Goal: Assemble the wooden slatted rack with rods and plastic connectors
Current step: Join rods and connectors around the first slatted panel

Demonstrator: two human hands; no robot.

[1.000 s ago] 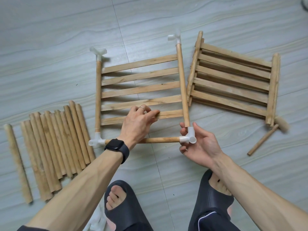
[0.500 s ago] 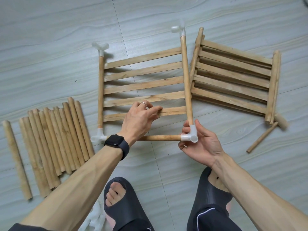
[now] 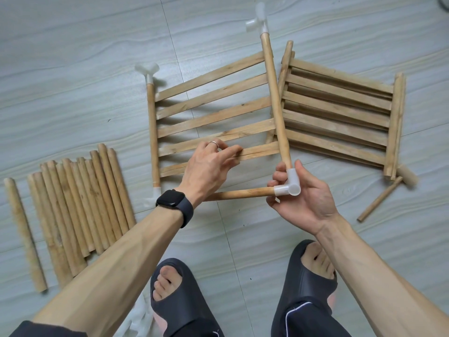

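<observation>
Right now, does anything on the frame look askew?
Yes. The right rod leans off square where the right hand grips the corner connector, so the slats slant against the left rod. The left hand pinches one slat.

We see a pale grey, wood-grain floor point(image 3: 73, 57) under everything. A black smartwatch point(image 3: 173, 199) sits just behind the left grip point(image 3: 206, 169), and a silver ring point(image 3: 213, 142) circles one of its fingers. Nearer us than the left grip is a black open-toed left slide point(image 3: 175, 312). The right slide point(image 3: 306, 288) is nearer us than the right grip point(image 3: 306, 198). Crumpled white material point(image 3: 141, 319) lies beside the left slide. A small wooden mallet point(image 3: 379, 198) lies out to the right of the right grip.
</observation>
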